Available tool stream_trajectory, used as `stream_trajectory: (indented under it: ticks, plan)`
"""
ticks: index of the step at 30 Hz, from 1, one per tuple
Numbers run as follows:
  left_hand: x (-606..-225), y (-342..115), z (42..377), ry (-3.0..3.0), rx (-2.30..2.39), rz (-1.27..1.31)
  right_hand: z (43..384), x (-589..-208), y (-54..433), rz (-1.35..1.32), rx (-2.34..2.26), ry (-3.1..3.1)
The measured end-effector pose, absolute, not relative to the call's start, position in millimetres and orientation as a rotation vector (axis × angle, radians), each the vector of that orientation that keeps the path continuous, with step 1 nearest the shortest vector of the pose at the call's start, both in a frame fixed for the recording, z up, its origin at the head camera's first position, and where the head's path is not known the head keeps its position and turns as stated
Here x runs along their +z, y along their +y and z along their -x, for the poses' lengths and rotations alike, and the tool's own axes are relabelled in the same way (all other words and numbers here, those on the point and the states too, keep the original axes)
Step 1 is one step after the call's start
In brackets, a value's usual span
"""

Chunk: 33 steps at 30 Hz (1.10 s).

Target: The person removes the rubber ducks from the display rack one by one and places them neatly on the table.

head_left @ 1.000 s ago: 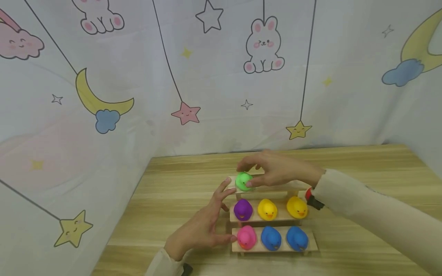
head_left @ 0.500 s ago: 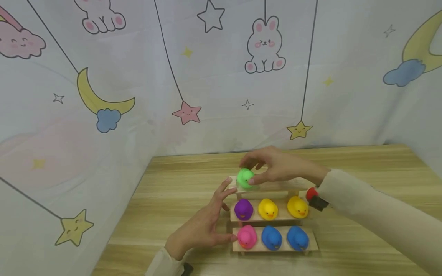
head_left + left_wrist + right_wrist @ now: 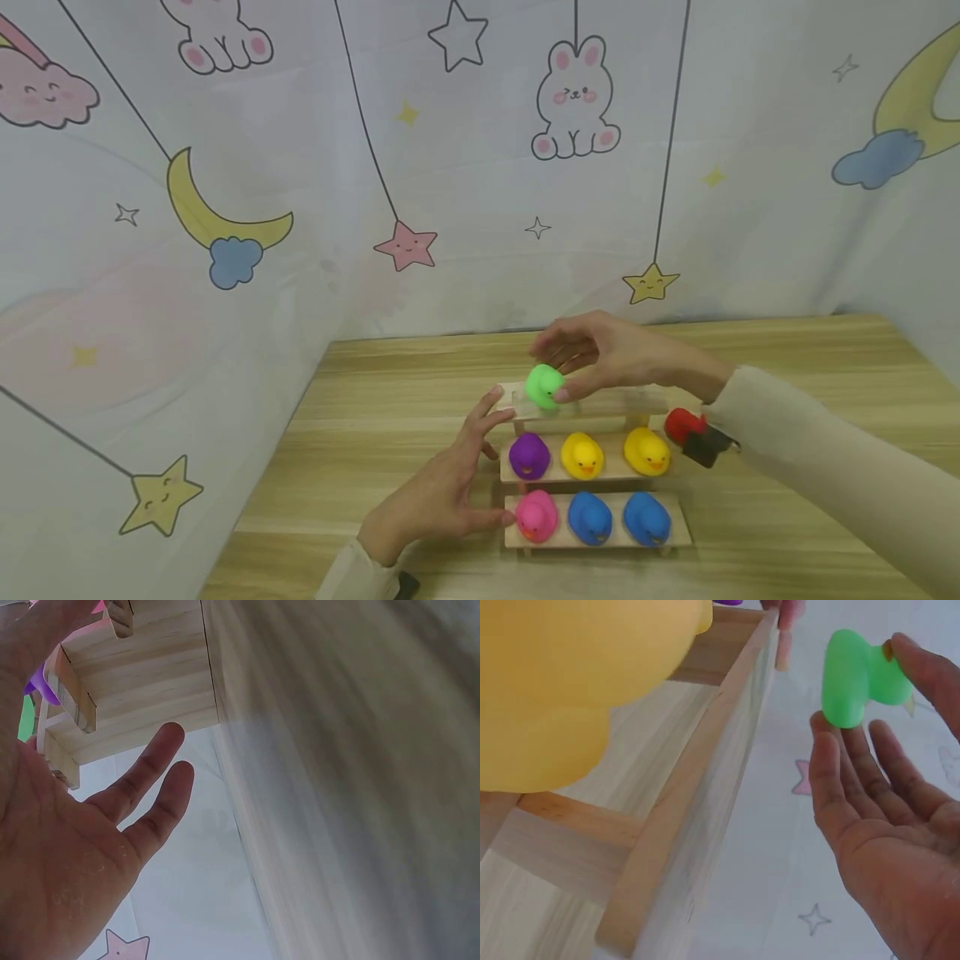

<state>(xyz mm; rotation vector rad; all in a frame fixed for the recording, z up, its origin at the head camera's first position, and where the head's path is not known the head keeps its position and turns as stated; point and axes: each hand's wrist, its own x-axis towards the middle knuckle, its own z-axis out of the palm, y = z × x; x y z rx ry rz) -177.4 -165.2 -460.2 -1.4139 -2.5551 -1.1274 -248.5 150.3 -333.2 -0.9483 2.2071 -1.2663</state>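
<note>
Between the thumb and fingertips of my right hand (image 3: 626, 354) is a green rubber duck (image 3: 544, 386). The right wrist view shows this green duck (image 3: 845, 679) held off the wood, beside the top of the rack. Below that hand stands a three-step wooden rack (image 3: 611, 402). My left hand (image 3: 442, 496) braces the rack's left side with spread fingers, thumb at the lowest step and fingertips at the top one. The left wrist view has the palm (image 3: 67, 862) and two extended fingers; its other fingers are partly hidden.
The middle step bears a purple duck (image 3: 529, 456) and two yellow ducks (image 3: 582, 456). On the lowest step sit a pink duck (image 3: 536, 516) and two blue ducks (image 3: 590, 517). A printed curtain (image 3: 480, 167) hangs behind the wooden table (image 3: 360, 425).
My right hand has lifted the green duck from the left end of the top step and shifted it slightly right. The left hand keeps its place.
</note>
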Motion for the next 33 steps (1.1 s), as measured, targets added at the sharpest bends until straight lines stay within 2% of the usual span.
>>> stream_trajectory:
  ticks: [33]
  plan:
    - [-456.3, -164.3, 174.5, -2.649, -1.086, 1.367, 234.0, -350.2, 236.0, 0.705, -1.374, 2.260]
